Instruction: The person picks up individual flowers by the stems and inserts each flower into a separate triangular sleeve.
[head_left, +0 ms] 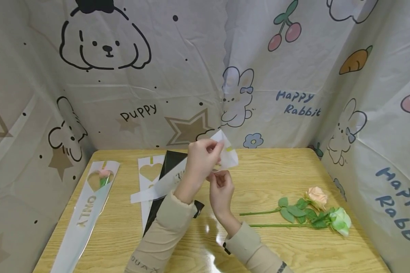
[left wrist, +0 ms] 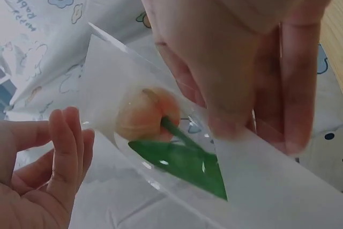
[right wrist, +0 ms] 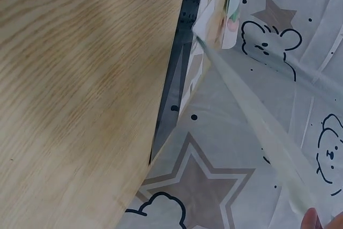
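Observation:
My left hand (head_left: pixel 201 157) grips a white, partly clear flower sleeve (left wrist: pixel 99 79) raised above the table, its narrow tail slanting down to the left. Inside the clear part sits an artificial peach tulip (left wrist: pixel 150 113) with a green leaf (left wrist: pixel 182 162). Below and to the right of the left hand, my right hand (head_left: pixel 222 193) pinches the sleeve's edge between thumb and fingers. In the right wrist view just the right fingertips (right wrist: pixel 311 219) show, at the sleeve's end.
A white sleeve marked ONLY (head_left: pixel 83 206) holds a pink tulip (head_left: pixel 104 173) at the left. Beside the raised sleeve lie a white heart-window sleeve (head_left: pixel 144 197) and a black sleeve (head_left: pixel 172 161). A peach rose (head_left: pixel 316 197) and a pale green rose (head_left: pixel 340 220) lie on the right.

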`<action>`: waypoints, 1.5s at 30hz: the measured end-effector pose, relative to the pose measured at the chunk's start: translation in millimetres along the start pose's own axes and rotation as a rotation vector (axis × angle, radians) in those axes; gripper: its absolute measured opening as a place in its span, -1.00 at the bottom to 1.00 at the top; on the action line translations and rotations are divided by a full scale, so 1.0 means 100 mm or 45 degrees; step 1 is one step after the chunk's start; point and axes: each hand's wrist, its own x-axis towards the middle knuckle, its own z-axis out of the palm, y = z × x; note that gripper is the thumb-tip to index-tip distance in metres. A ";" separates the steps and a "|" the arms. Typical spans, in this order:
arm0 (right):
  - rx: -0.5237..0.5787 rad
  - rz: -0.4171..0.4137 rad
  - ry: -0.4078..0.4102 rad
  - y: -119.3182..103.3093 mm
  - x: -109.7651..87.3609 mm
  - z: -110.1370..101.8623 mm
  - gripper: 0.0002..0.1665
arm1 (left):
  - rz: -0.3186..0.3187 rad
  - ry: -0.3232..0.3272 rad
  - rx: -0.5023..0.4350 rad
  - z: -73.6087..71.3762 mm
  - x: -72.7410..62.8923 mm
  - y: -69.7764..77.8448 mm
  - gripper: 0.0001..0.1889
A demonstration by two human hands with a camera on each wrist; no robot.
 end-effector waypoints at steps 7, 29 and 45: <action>0.045 -0.080 -0.032 0.24 -0.02 -0.02 -0.87 | 0.097 0.080 0.133 -0.18 -0.05 -0.29 -0.83; 0.249 0.197 -0.105 0.27 0.10 0.09 -0.92 | -0.367 -0.038 0.053 -0.69 -0.41 -1.36 -0.80; 0.276 0.667 -0.295 0.44 0.14 0.89 -0.90 | -0.532 0.346 0.208 -1.25 -0.86 -1.69 -0.78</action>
